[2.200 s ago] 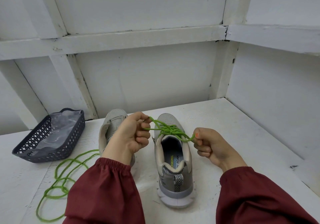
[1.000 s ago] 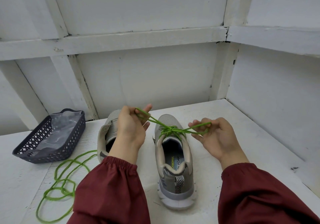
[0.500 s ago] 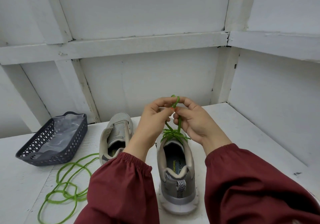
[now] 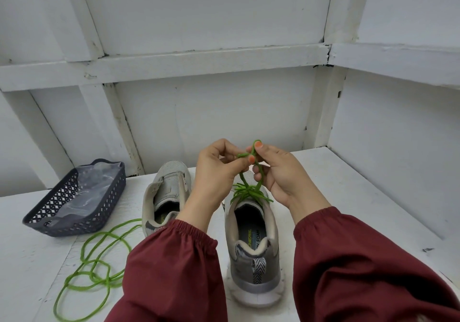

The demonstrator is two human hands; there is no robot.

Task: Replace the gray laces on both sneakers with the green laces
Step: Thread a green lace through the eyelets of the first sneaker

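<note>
1. Gray mesh sneaker with a white sole and a striped heel tab [image 4: 245,269]: stands upright on the white table [image 4: 348,209], heel towards the camera, toe towards the wall.
2. Bright green round lace [image 4: 245,192]: threaded through that sneaker's eyelets and bunched at the tongue. Its ends rise above the toe, pinched between the left hand [image 4: 216,169] and the right hand [image 4: 281,174].
3. Second gray mesh sneaker [image 4: 171,179]: upright just beside the first, on its left and parallel, heel partly hidden.
4. Second bright green lace [image 4: 107,280]: loose, tangled loops on the table, left of both sneakers.

Basket [image 4: 74,227] left on the table [image 4: 348,197]; loose lace [image 4: 107,280] before it; left sneaker [image 4: 171,179], then right sneaker [image 4: 254,267], rightward, seemingly apart.
</note>
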